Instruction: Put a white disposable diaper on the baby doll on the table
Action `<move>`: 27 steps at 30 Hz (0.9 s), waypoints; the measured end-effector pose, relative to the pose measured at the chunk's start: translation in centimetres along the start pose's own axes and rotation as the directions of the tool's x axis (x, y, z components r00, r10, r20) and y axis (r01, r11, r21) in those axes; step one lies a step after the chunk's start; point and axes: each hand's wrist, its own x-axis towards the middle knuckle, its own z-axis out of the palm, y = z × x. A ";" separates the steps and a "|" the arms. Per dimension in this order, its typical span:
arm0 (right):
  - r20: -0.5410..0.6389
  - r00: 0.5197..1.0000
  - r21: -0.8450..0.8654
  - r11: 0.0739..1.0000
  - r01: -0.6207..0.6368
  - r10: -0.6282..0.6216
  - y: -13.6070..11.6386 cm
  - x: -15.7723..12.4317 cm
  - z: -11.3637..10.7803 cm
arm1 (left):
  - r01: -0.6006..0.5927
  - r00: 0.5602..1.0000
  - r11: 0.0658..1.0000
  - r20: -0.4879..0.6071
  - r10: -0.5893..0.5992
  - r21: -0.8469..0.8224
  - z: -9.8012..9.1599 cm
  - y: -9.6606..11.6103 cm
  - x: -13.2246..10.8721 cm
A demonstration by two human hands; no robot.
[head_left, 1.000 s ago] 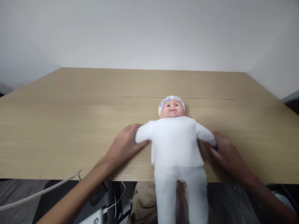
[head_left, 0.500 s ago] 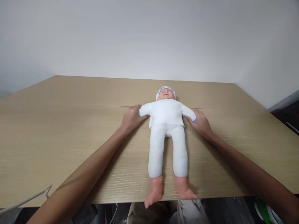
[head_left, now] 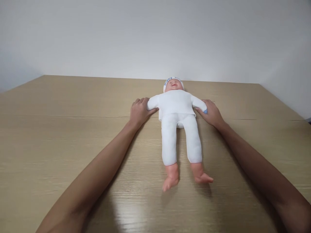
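A baby doll (head_left: 177,103) in a white top and white trousers lies on its back, head away from me, bare feet toward me. Blue lettering runs along its white hat (head_left: 167,81). My left hand (head_left: 140,111) is closed round the doll's arm on the left, with the thumb alongside the sleeve. On the opposite side my right hand (head_left: 212,112) grips the other arm, where a bit of blue shows at the cuff. Both of the doll's hands are hidden in my grip.
The doll rests on a wide wood-grain table (head_left: 60,145), with a thin seam running across it. Behind the table's far edge rises a pale wall (head_left: 145,38). Light reflects off the near tabletop.
The doll has moved farther from me across the table, with both my hands still on its arms. Its feet, earlier at the near edge, now lie well inside the tabletop.
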 end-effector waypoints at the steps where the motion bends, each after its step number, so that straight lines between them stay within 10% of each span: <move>1: 0.006 1.000 0.005 1.000 0.007 -0.007 0.1 0.0 -0.1 | -0.011 1.000 1.000 0.002 0.011 -0.006 0.0 -0.3 0.1; 15: 0.074 0.996 0.077 0.996 0.045 -0.050 2.6 -3.2 -3.1 | -0.246 0.968 0.960 0.025 0.251 -0.133 -1.9 -8.1 -1.3; 22: -0.024 0.998 0.047 0.997 0.055 -0.054 2.5 -3.8 -2.3 | -0.168 0.985 0.986 -0.037 0.168 0.011 -1.5 -5.2 -3.5; 27: -0.198 0.976 0.025 0.996 -0.085 0.088 -3.3 -7.0 -4.6 | -0.082 0.978 0.997 -0.192 0.079 -0.009 -4.2 1.2 -8.7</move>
